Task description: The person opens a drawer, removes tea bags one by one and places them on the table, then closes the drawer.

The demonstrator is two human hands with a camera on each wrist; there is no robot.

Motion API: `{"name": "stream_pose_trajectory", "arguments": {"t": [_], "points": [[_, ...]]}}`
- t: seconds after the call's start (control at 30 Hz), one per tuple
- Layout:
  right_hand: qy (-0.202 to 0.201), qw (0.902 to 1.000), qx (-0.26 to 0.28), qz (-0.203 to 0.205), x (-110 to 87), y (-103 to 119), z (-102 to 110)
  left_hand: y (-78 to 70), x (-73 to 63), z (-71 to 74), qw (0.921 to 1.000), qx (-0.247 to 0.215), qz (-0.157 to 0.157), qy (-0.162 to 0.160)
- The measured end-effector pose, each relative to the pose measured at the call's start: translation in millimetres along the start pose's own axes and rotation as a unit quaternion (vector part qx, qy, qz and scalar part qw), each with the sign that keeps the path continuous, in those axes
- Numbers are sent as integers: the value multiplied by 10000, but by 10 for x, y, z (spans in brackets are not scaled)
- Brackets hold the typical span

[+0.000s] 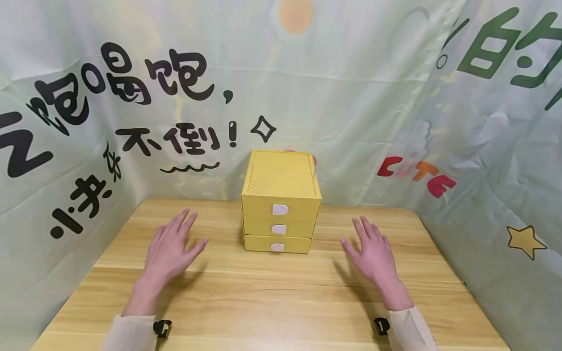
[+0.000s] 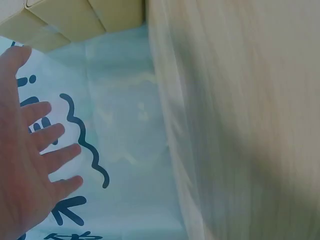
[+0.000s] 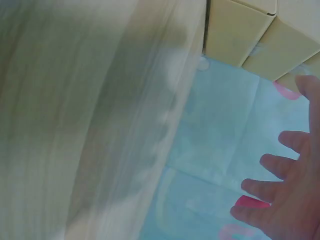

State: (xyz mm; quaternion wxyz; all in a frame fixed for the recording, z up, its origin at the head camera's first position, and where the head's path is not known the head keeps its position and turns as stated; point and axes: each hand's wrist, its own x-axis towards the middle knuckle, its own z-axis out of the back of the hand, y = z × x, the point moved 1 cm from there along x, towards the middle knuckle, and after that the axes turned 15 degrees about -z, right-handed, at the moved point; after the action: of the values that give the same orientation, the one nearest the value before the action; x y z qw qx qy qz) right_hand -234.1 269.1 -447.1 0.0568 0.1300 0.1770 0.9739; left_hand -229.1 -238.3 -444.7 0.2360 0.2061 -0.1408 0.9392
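A yellow three-drawer box (image 1: pixel 281 175) stands at the back middle of the table, each drawer front bearing a small white tab. All its drawers look closed. To its left, my left hand (image 1: pixel 170 248) hovers over the table with fingers spread and thumb toward the box. My right hand (image 1: pixel 372 253) is held in a similar way on the other side, apart from the box. Neither hand touches anything. Both wrist views show the spread fingers, and the yellow box (image 2: pixel 75 20) appears at the upper edge in the left one.
The wooden table (image 1: pixel 263 302) reaches back to a pale printed curtain (image 1: pixel 351 97) with dark lettering, which hangs behind and along both sides. Black wrist straps (image 1: pixel 162 328) show at the cuffs of both light sleeves (image 1: pixel 131 334).
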Motion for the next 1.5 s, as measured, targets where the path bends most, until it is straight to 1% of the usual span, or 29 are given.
{"name": "stream_pose_trajectory", "arguments": {"t": [0.13, 0.23, 0.3, 0.37, 0.5, 0.57, 0.67, 0.83, 0.93, 1.0, 1.07, 1.2, 1.27, 1.3, 1.33, 1.37, 1.4, 1.5], "points": [[-533, 9976, 348, 254, 7, 60, 24, -38, 50, -5, 9981, -146, -126, -592], [-857, 9935, 661, 359, 7, 125, 55, -75, 97, -12, 9926, -239, -231, -1171], [-1027, 9905, 829, 394, -6, 173, 79, -100, 134, -17, 9864, -270, -344, -1585], [-1176, 9869, 1020, 429, -23, 216, 102, -128, 174, -26, 9785, -318, -458, -1986], [-1472, 9780, 1356, 581, -53, 316, 148, -185, 262, -51, 9617, -545, -591, -2622], [-1655, 9717, 1521, 722, -59, 371, 165, -223, 303, -68, 9538, -766, -592, -2843], [-2011, 9586, 1741, 1019, -68, 460, 189, -277, 366, -96, 9440, -1242, -498, -3016], [-2503, 9347, 1987, 1557, -86, 638, 237, -390, 481, -121, 9245, -2333, -162, -3011], [-2638, 9248, 2093, 1769, -101, 761, 264, -456, 570, -121, 9072, -2890, -22, -3056], [-2679, 9196, 2169, 1885, -113, 846, 278, -491, 637, -127, 8913, -3260, 41, -3152], [-2687, 9152, 2255, 1984, -129, 937, 279, -525, 692, -130, 8717, -3660, 127, -3257], [-2701, 9067, 2380, 2199, -158, 1109, 269, -593, 816, -154, 8265, -4479, 303, -3397], [-2679, 9035, 2434, 2294, -170, 1194, 259, -628, 880, -173, 8071, -4804, 443, -3403], [-2667, 9018, 2462, 2344, -172, 1237, 252, -647, 910, -180, 7987, -4940, 498, -3400], [-2656, 9001, 2496, 2388, -173, 1281, 245, -666, 938, -188, 7927, -5048, 575, -3369], [-2649, 8986, 2516, 2430, -174, 1323, 236, -681, 963, -201, 7884, -5140, 647, -3317], [-2644, 8972, 2536, 2468, -173, 1364, 225, -696, 984, -215, 7864, -5204, 714, -3251], [-2630, 8942, 2570, 2554, -165, 1476, 186, -728, 1023, -262, 7868, -5360, 817, -2949]]}}
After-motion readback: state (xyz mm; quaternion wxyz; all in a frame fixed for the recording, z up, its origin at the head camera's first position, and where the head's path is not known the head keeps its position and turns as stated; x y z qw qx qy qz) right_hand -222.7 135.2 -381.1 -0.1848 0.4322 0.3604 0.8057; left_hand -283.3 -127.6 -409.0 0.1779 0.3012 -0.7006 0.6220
